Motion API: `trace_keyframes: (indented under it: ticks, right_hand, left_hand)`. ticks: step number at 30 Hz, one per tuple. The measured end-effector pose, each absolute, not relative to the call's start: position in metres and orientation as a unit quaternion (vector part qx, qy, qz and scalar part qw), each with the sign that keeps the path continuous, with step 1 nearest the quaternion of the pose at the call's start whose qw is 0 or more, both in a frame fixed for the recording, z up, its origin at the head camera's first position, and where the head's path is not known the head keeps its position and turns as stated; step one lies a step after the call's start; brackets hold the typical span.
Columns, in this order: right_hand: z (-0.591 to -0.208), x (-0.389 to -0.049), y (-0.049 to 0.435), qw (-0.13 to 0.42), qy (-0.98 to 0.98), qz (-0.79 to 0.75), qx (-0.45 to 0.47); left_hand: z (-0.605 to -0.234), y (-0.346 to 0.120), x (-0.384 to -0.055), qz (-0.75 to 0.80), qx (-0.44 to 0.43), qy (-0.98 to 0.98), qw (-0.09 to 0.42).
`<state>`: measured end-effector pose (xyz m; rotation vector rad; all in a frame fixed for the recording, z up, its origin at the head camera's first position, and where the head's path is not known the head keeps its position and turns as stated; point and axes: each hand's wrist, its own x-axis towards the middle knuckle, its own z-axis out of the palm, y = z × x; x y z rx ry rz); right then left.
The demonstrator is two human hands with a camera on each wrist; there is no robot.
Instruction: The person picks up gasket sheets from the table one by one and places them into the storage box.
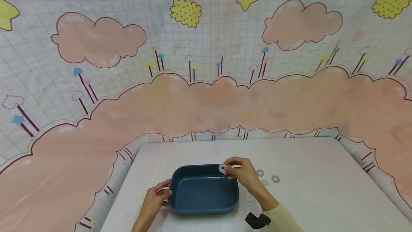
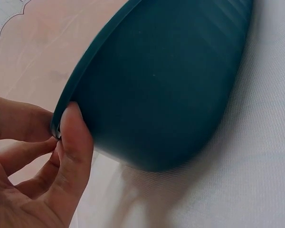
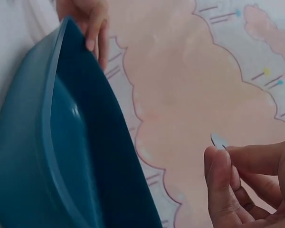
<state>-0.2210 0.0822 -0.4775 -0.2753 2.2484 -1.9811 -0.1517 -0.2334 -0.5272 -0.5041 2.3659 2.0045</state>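
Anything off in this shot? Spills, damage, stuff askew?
Nothing stands out. The blue tray shows no visible damage; the left hand grips its rim. The right hand pinches a washer-like disc by its far right corner. Four loose discs lie scattered to the right, with no visible spill.

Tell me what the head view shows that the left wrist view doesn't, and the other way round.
Only the head view shows the right hand pinching a washer at the far right corner of the blue tray, the tray's inside, and loose washers on the table.

Only the left wrist view shows the tray's rounded outer end wall up close, with a fingertip against it near the rim.

Both show the left hand gripping the tray, the white table and the pink patterned cloth.
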Motion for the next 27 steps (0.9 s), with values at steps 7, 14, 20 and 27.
trace_keyframes:
  ticks: [7,14,20,27]
  right_hand:
    - [-0.477,-0.222,0.06,0.097,0.717,-0.684,-0.092]
    - [-0.48,-0.222,0.04,0.12,0.689,-0.708,-0.092]
    - [-0.485,-0.22,0.022,0.146,0.667,-0.725,-0.087]
    - [-0.491,-0.214,0.001,0.179,0.65,-0.734,-0.08]
  left_hand:
    - [-0.527,-0.233,-0.153,0.642,-0.157,0.75,-0.001]
    - [-0.526,-0.234,-0.153,0.639,-0.158,0.753,0.002]
    - [-0.526,-0.235,-0.151,0.638,-0.162,0.753,0.006]
    - [-0.524,-0.237,-0.15,0.635,-0.162,0.755,0.012]
